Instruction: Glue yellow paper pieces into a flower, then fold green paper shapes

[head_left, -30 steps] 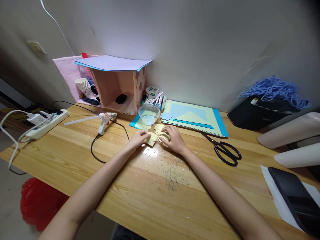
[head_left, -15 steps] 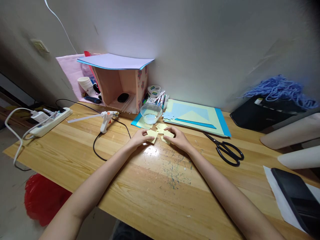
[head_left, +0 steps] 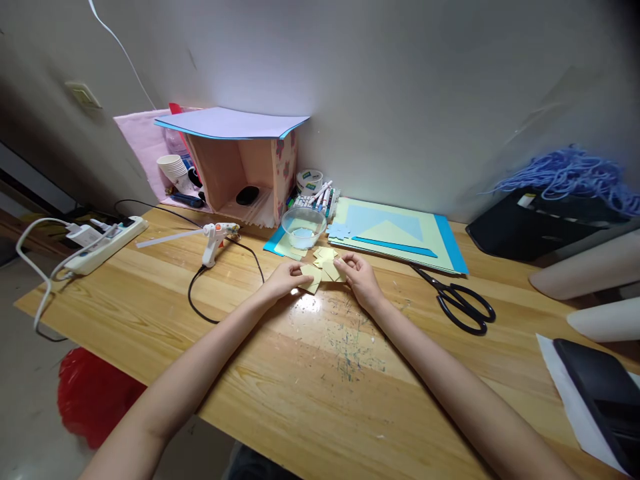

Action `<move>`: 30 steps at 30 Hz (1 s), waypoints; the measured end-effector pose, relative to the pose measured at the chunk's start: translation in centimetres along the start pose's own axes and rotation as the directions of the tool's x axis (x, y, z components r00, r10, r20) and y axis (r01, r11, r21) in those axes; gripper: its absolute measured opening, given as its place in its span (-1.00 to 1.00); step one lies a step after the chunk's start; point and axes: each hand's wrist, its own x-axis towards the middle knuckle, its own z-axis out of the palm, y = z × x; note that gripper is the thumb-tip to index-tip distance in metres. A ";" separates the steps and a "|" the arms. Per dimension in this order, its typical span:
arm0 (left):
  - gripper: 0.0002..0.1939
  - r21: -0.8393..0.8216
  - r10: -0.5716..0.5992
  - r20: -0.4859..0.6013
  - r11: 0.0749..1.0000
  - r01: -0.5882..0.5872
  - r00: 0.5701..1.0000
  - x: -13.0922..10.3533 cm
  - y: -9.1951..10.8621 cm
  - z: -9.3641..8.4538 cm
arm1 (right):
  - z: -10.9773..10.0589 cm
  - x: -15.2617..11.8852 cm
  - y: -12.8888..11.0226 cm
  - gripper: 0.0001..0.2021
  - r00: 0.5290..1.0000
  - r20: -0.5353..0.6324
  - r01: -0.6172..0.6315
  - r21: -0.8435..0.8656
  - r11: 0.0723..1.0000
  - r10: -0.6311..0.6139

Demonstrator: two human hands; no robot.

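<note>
Near the middle of the wooden table, my left hand (head_left: 285,279) pinches a small pale yellow paper piece (head_left: 312,279) between thumb and fingers. Just to its right, my right hand (head_left: 361,280) holds another yellow paper piece (head_left: 333,271) by its right side. Several more yellow pieces (head_left: 324,255) lie overlapping just beyond the fingertips. Behind them stands a clear round plastic tub (head_left: 303,228) with pale bits inside.
A white glue gun (head_left: 213,244) with a black cord stands at the left, near a power strip (head_left: 107,247). Black scissors (head_left: 457,300) lie right of the hands. Paper sheets (head_left: 450,247), an open pink box (head_left: 285,173) and a black phone (head_left: 600,393) are around.
My right hand's yellow piece has turned and moved left, nearer the piece in my left hand. The view has shifted slightly.
</note>
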 end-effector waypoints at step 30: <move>-0.59 -0.056 0.036 0.022 0.998 -0.034 0.999 -0.1 0.0 0.7 | 0.2 0.0 0.6 -0.67 0.986 0.046 0.168 -0.225 0.960 -0.161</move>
